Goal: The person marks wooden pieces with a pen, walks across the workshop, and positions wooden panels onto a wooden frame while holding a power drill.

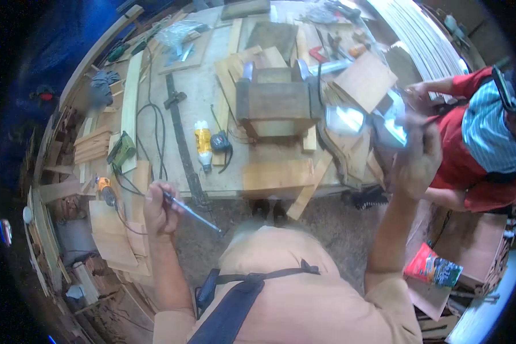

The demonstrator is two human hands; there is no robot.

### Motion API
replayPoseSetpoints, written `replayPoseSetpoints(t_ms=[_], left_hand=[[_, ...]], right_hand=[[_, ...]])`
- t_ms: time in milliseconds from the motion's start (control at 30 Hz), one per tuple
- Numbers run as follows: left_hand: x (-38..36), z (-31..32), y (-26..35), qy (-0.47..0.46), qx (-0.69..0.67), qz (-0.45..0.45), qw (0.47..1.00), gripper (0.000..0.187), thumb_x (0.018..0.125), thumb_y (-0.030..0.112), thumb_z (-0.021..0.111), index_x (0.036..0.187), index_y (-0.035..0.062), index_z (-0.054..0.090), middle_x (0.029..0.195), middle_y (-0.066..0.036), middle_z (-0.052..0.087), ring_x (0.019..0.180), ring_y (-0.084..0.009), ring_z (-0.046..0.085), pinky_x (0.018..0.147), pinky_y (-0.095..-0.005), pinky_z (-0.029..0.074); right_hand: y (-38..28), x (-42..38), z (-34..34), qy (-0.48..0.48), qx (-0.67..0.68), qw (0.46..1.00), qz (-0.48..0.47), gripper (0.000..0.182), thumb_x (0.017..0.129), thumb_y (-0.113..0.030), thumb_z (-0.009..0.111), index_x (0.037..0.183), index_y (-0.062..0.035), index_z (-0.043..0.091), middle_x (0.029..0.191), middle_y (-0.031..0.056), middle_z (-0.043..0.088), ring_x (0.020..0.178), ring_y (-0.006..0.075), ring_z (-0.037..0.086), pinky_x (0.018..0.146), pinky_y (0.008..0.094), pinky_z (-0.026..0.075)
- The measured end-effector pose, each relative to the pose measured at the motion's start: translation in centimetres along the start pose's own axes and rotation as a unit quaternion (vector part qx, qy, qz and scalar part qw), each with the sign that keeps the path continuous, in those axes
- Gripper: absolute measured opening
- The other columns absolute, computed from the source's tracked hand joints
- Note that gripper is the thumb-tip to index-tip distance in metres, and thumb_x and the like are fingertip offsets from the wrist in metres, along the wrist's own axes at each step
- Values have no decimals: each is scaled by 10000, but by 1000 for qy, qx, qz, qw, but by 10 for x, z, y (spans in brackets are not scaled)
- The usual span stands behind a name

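My left hand (161,211) is closed around a slim, silver metal rod (196,214) with a dark upper end, which slants down to the right in front of the table edge. My right hand (417,163) is raised at the table's right side, its fingers smeared by motion. Just beyond it are a shiny pale sheet (393,123) and a square wooden panel (366,81). Between the hands stands a brown wooden box-like piece (278,103). A lighter board (278,176) lies before it at the table's front edge.
A yellow-labelled bottle (203,143), a tape measure (220,141) and a long bar clamp (182,137) lie left of the box. An orange power tool (105,188) and a green one (121,151) sit farther left with cords. A person in red (453,137) stands at the right.
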State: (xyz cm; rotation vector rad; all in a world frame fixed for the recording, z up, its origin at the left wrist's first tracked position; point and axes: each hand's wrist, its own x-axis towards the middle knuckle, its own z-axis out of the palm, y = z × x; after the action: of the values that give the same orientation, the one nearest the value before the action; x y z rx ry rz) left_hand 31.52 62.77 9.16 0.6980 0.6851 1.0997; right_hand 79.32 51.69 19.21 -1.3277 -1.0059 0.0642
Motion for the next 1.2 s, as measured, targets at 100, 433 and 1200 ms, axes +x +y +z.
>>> replayPoseSetpoints(t_ms=[100,433,1200], left_hand=[[14,21,-10,18,-7,14,1000,357,1026,407,568,956,57,560,846,-71,564,739,-215,629,564,-354,564],[19,127,15,-101,208,71,970,448,957,407,692,1145,10,604,836,-44,608,570,-90,500,490,-225,395],[-28,208,87,-377,116,365,843,285,792,93,868,1003,84,677,877,-136,646,429,-116,494,364,-266,394]], right_hand=[[-10,-44,6,-16,150,981,120,165,1031,-108,567,1128,18,614,1099,131,654,978,187,624,905,339,493],[-52,-73,38,-97,236,965,59,200,1012,-141,615,1132,18,590,1097,166,609,965,205,641,815,336,585],[-130,-50,40,-230,381,887,-123,259,954,-32,623,1162,49,492,1085,221,557,772,318,688,737,396,635]])
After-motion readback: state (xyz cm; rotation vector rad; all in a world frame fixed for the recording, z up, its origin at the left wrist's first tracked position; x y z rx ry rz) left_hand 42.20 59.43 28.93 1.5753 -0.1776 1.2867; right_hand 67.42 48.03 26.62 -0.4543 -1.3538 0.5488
